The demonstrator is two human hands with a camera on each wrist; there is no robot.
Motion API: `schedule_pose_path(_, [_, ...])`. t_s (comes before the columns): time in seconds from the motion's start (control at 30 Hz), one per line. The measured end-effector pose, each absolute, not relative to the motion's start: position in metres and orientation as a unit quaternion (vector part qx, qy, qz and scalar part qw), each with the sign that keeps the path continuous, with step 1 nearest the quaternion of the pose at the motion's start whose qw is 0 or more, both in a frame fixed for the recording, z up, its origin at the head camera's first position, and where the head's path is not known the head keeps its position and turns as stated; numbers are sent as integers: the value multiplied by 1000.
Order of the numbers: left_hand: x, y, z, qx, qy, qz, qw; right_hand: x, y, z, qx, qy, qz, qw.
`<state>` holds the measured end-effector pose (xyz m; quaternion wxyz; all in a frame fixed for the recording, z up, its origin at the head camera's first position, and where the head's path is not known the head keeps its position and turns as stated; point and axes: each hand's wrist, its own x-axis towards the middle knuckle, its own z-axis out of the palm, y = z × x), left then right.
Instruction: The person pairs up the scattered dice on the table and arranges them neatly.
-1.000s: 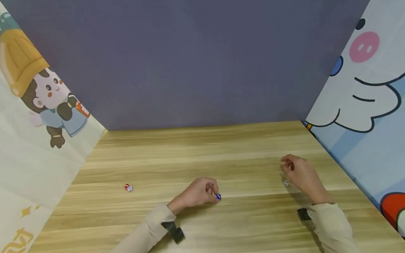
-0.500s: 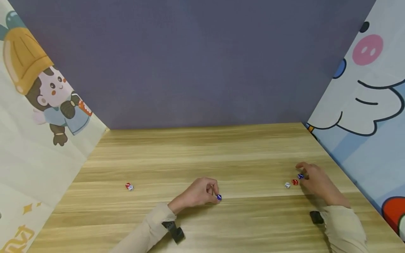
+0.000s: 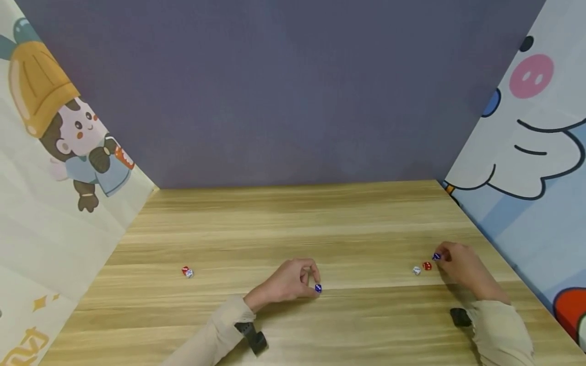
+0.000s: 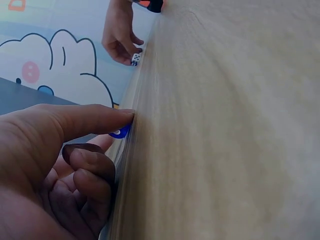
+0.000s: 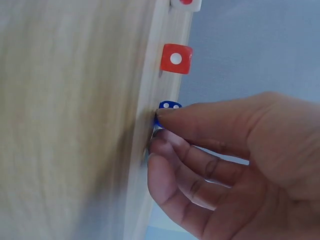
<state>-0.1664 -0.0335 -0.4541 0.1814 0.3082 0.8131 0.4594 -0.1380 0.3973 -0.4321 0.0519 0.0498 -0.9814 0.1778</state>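
My left hand [image 3: 288, 280] rests low over the middle of the table, thumb and index finger pinching a blue die [image 3: 318, 288]. In the left wrist view that blue die [image 4: 120, 132] shows partly behind the thumb. On the right, my right hand [image 3: 466, 268] holds another blue die [image 3: 437, 256] between thumb and forefinger. The right wrist view shows this blue die [image 5: 170, 105] half covered by the thumb, close to the tabletop. Just left of it lie a red die [image 3: 427, 266] and a white die [image 3: 416, 270], side by side.
Farther left on the wooden table [image 3: 293, 218] a second red die [image 3: 185, 270] and a second white die [image 3: 189, 273] lie close together. A grey-blue panel [image 3: 293, 91] stands at the back, with cartoon-printed walls on both sides.
My right hand has moved right and slightly nearer, uncovering the red and blue dice, and its fingers have closed on the blue die. The left hand has stayed nearly still.
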Motion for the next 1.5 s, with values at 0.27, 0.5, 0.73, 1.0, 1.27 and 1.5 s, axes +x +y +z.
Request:
schedule_pose_path(0.27, [-165,-34,-455,301,813,466,177,-137,397,-433,41,-981,183,46])
schedule_pose_path(0.5, [-166,-33,-455,293,815,469,173,-139,399,-431,34,-982,183,39])
schedule_pose_path(0.73, [-167,-33,-455,294,815,467,174,-140,399,-429,29,-982,183,31])
schedule_pose_path(1.0, [-167,-32,-455,293,815,467,177,-138,399,-429,34,-983,176,42])
schedule_pose_path(1.27, [-167,-34,-454,289,817,465,181,-138,392,-428,37,-982,177,58])
schedule_pose_path(1.5, [-168,-34,-455,295,811,470,187,-135,374,-419,55,-976,183,108])
